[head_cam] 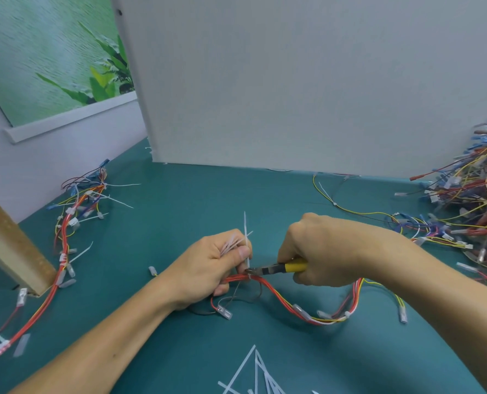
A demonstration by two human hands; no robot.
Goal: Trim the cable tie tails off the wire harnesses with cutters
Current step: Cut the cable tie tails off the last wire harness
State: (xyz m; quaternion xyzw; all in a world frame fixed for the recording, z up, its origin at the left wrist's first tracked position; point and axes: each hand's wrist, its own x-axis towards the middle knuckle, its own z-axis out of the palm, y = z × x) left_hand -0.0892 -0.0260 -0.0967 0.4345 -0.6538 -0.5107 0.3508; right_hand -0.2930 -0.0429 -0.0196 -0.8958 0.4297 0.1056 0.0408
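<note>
A red, yellow and white wire harness [290,304] lies across the middle of the green table. My left hand [213,265] grips its bundle and pinches a white cable tie tail [245,231] that stands upright, with several cut tails held between its fingers. My right hand [322,251] grips the yellow-handled cutters [276,269]. The cutter jaws sit at the base of the upright tail, right above the bundle. Whether the jaws are closed on the tail I cannot tell.
Cut white tails [253,373] lie in a heap at the near edge. One harness with untrimmed ties [74,231] stretches along the left, by a wooden post [11,245]. A big tangle of harnesses [472,194] fills the right. A white panel [293,81] stands behind.
</note>
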